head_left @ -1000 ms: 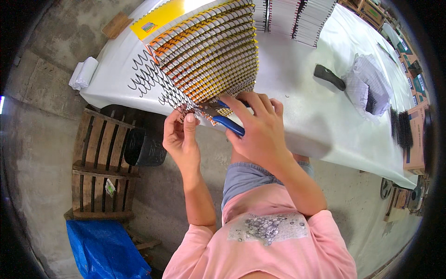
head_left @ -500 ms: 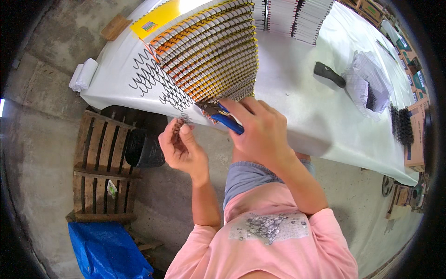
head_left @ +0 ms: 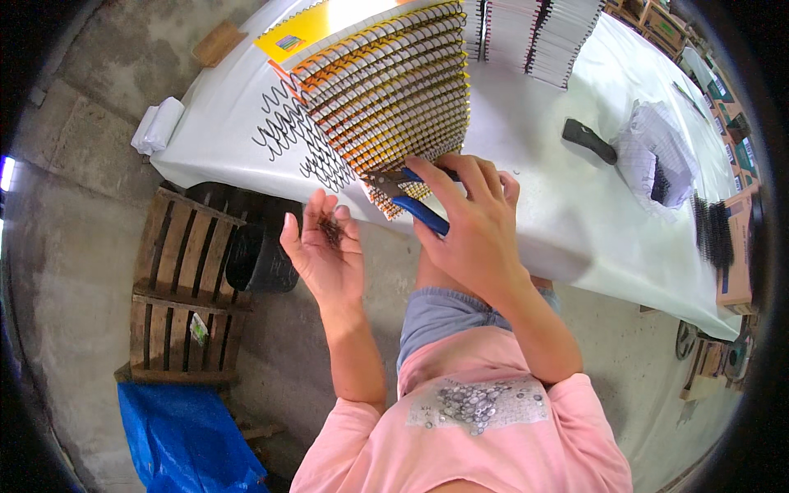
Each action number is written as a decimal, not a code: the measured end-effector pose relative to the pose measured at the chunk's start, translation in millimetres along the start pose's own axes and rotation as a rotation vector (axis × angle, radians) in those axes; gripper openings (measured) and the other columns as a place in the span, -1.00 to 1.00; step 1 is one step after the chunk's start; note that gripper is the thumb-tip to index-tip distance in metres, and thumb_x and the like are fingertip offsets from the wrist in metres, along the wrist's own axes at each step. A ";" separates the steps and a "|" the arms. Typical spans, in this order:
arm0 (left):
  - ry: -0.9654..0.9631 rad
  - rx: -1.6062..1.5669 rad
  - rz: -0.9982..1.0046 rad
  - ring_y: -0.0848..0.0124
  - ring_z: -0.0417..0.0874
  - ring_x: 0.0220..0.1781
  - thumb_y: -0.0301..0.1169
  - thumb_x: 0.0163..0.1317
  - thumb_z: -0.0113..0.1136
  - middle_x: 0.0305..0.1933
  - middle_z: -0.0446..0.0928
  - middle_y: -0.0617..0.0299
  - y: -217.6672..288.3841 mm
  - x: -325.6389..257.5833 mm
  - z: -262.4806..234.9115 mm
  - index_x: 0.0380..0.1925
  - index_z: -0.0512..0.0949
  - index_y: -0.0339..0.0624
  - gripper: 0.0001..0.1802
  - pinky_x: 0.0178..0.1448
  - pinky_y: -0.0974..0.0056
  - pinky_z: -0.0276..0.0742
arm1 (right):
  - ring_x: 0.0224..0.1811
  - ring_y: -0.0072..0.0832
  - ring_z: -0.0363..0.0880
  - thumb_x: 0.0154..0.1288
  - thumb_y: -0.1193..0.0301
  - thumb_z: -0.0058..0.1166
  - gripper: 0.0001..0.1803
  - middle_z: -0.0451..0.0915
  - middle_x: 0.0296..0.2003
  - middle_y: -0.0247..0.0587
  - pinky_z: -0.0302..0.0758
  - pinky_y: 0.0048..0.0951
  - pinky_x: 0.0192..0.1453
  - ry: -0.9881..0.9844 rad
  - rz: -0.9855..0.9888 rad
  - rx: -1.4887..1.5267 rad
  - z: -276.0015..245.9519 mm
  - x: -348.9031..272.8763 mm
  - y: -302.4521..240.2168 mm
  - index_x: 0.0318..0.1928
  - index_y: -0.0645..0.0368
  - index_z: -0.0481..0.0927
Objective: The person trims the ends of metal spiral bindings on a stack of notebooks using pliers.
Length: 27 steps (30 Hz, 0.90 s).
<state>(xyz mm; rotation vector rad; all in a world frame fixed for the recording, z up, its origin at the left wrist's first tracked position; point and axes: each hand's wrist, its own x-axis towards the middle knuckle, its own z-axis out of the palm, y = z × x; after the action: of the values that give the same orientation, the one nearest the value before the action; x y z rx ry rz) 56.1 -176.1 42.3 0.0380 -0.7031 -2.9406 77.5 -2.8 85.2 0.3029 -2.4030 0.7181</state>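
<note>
A stack of spiral-bound notebooks [head_left: 386, 82] with yellow and orange covers lies along the table's edge, its coils facing me. Long loose ends of black coil [head_left: 283, 123] stick out at the stack's left side. My right hand [head_left: 472, 218] grips blue-handled cutting pliers [head_left: 421, 215], with their jaws at the coil ends near the stack's lower left corner. Just below those ends, my left hand [head_left: 329, 255] is turned palm up and cupped, fingers partly spread. Small dark coil offcuts [head_left: 330, 232] lie in it against the fingers.
More bound notebooks [head_left: 567, 41] stand behind to the right. A black stapler-like object [head_left: 589, 141] and a crumpled white bag [head_left: 657, 156] with dark coils rest on the table [head_left: 542, 205]. Under the left edge are a black bin [head_left: 263, 259] and a wooden pallet [head_left: 177, 329].
My left hand has turned from a pinch to an opened, cupped palm with the offcuts showing. The pliers, in my right hand, have opened wider and shifted slightly relative to the stack.
</note>
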 end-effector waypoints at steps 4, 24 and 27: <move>0.004 0.523 0.165 0.77 0.28 -0.43 -0.16 0.29 0.10 -0.29 0.49 0.44 -7.2 8.3 24.4 -0.13 0.52 -0.21 -0.66 -0.43 0.65 0.12 | 0.01 -0.34 0.38 -0.20 0.35 0.32 -0.33 0.41 -0.12 -0.32 0.16 -0.11 -0.05 0.008 -0.005 -0.043 2.4 0.8 -1.9 0.06 -0.13 0.43; 0.042 0.786 0.481 0.74 0.22 -0.52 -0.29 0.26 0.17 -0.38 0.45 0.42 -22.1 7.0 30.4 -0.18 0.49 -0.31 -0.70 -0.51 0.58 0.05 | -0.11 -0.37 0.45 -0.19 0.37 0.31 -0.43 0.45 -0.24 -0.37 0.22 -0.17 -0.03 0.084 -0.040 -0.008 -4.3 3.2 -2.0 -0.03 -0.09 0.50; 0.006 0.782 0.471 0.74 0.24 -0.49 -0.31 0.26 0.17 -0.36 0.46 0.40 -20.8 4.0 30.1 -0.17 0.49 -0.33 -0.71 -0.49 0.59 0.08 | -0.05 -0.38 0.42 -0.21 0.36 0.32 -0.39 0.44 -0.19 -0.34 0.18 -0.14 -0.01 0.097 -0.029 -0.015 -4.1 6.5 -3.3 0.00 -0.10 0.49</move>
<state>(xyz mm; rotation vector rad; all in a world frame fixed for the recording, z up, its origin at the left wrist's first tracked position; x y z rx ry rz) 48.3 -144.6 59.8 -0.0446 -1.5570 -2.0763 75.6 -3.5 93.3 0.2896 -2.3072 0.6862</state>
